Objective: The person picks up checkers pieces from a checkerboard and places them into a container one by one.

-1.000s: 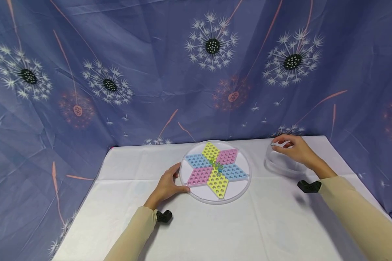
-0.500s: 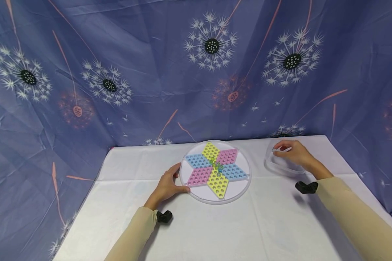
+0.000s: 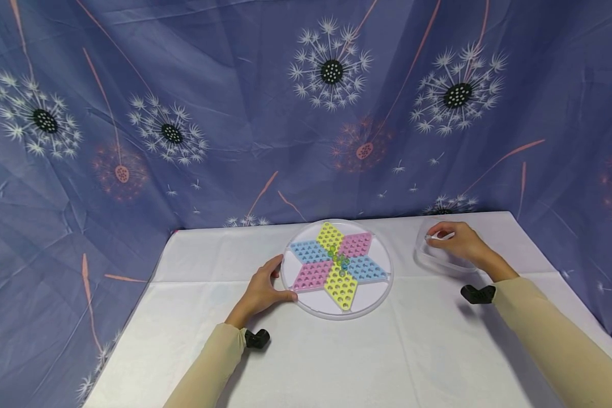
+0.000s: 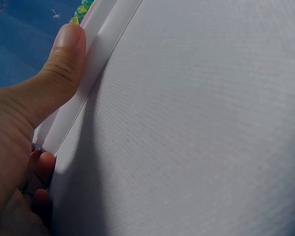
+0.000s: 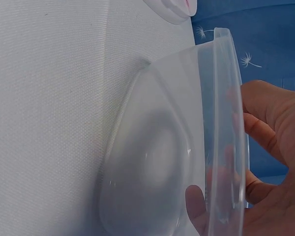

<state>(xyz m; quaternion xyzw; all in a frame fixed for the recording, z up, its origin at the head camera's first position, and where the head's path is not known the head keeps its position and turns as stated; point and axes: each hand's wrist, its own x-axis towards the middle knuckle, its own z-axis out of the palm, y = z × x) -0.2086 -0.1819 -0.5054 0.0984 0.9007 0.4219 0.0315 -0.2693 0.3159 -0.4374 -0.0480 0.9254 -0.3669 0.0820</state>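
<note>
On the white-covered counter, the board is gripped at its edge by the left hand, while right of the board, at a clear tub, a marble seems pinched by the right hand, marble handling apparently underway and a steady pinch called for next.

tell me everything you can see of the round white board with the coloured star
The round, white, plastic-looking board lies flat on a white cloth-covered table, with a raised rim. Its six-pointed star has yellow, pink and blue diamonds, matching colours opposite, dotted with round holes. Glassy green, yellowish and bluish marbles cluster near the centre. The left hand grips its left edge.
</note>
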